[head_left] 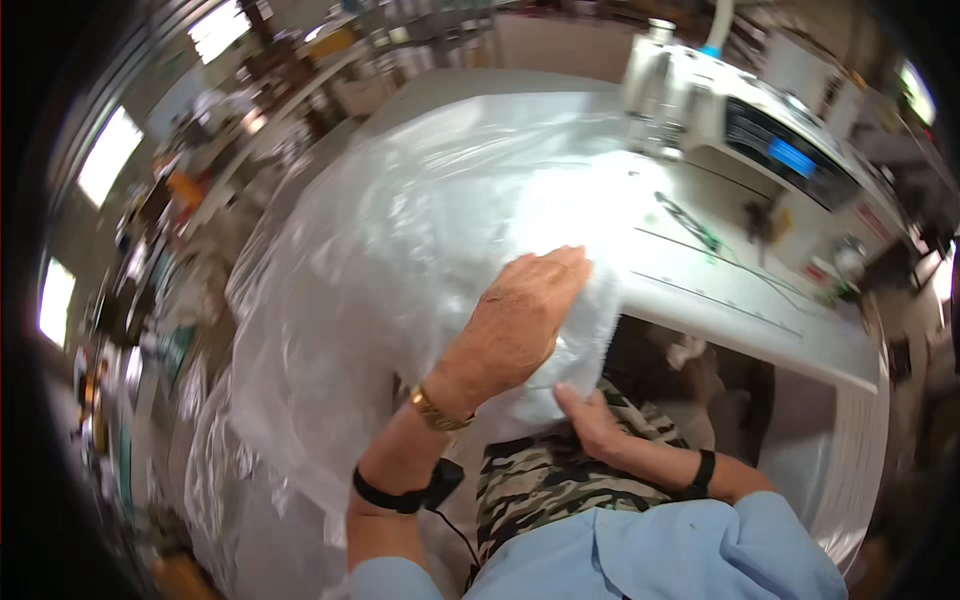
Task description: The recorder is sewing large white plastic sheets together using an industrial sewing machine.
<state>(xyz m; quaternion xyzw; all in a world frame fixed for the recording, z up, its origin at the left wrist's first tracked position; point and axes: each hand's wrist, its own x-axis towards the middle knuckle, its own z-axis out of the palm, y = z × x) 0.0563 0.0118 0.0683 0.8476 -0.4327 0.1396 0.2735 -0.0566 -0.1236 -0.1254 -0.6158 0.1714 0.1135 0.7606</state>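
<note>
A large, clear, crinkled plastic sheet [330,270] spreads over the left side of the sewing table and hangs toward my lap. My left hand [530,310] lies on top of it near its right edge, palm down, with the fingers stretched out and close together. Lower down, my right hand [590,420] holds the sheet's near right edge. Its thumb is on top and its other fingers are hidden beneath the plastic. A white industrial sewing machine [690,100] stands beyond the sheet at the right, its lamp throwing a bright patch on the plastic.
Green-and-dark thread snips [690,222] lie on the white sewing table [740,305] below the machine. The machine's control panel [790,155] has a lit blue screen. Cluttered shelves and blurred goods line the left. My camouflage-patterned lap [530,490] is under the table's front edge.
</note>
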